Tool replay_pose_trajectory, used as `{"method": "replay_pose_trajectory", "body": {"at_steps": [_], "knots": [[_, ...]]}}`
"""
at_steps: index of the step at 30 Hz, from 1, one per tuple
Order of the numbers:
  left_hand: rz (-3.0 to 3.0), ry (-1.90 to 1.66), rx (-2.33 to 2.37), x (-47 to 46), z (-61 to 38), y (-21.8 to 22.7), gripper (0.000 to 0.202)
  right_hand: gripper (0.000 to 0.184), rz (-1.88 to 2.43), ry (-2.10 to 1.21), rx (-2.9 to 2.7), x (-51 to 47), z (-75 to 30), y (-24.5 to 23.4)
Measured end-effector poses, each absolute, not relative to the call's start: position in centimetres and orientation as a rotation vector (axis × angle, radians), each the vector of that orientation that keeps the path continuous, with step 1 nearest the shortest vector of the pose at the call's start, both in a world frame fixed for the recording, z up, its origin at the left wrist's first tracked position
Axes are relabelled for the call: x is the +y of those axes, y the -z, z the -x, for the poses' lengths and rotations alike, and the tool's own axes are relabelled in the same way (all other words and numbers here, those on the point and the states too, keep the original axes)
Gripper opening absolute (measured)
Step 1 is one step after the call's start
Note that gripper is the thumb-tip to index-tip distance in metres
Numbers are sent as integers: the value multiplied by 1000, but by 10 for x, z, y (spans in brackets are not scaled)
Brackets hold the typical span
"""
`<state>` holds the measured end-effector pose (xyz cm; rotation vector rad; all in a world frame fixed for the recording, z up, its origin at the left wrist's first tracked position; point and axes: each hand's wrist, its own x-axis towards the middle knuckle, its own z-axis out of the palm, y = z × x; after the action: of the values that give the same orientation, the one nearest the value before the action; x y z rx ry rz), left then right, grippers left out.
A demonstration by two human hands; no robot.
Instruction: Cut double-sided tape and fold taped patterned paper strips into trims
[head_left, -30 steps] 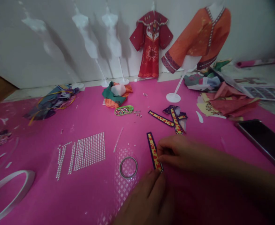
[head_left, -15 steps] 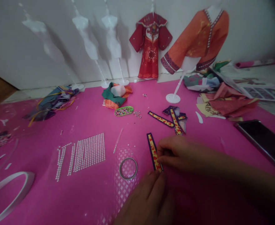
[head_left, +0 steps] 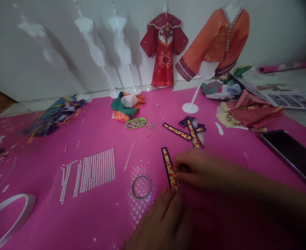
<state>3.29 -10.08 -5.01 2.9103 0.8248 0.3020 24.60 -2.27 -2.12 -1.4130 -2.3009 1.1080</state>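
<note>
Fingertips of the right hand (head_left: pixel 193 167) bend down to the right edge of a narrow yellow-and-red patterned strip with dark borders (head_left: pixel 168 165), thumb below and forefinger curled above; from where I stand I can't tell whether they are closed on it. The left hand (head_left: pixel 162 218) lies lower, back upward, its fingers side by side and their tips at the strip's near end; whether they grip or merely press, I can't see. The strip lies flat on the pink sheet (head_left: pixel 98 211), pointing away from the person. The right forearm (head_left: pixel 244 184) slants in low from the right, while the left wrist drops out of sight at the bottom. Just left of the hands, a tape ring (head_left: pixel 141 187) rests on a clear sheet of small squares (head_left: pixel 137 210), and farther left come rows of white beads (head_left: pixel 98 170). Beyond the strip are more patterned strips (head_left: pixel 194 133), crossing over dark fabric, and a green oval dish of tiny beads (head_left: pixel 135 123). A phone (head_left: pixel 290 158) lies to the right. At the back, bare white mannequins (head_left: pixel 120 38), a red robe (head_left: pixel 165 52) and an orange jacket (head_left: pixel 215 41) on a stand line the pale wall (head_left: pixel 1 52).
</note>
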Motion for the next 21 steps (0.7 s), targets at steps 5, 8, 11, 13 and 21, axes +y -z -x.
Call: {"method": "replay_pose_trajectory", "body": {"at_steps": [5,8,11,13,21], "knots": [[-2989,-320,815,-101,-32,52,34,12,1408,-1111,-2296,-22,-245,20],[-2978,-299,817,-103,-29,56,35,12,1402,-1104,-2295,-23,-245,20],[-2897,-262,850,-104,-26,60,37,12,1382,-1111,-2298,-23,-245,20],[-2843,-225,863,-105,-25,61,39,12,1374,-1131,-2294,-23,-245,19],[-2814,-221,838,-103,-26,56,41,14,1416,-1225,-2280,-20,-248,14]]}}
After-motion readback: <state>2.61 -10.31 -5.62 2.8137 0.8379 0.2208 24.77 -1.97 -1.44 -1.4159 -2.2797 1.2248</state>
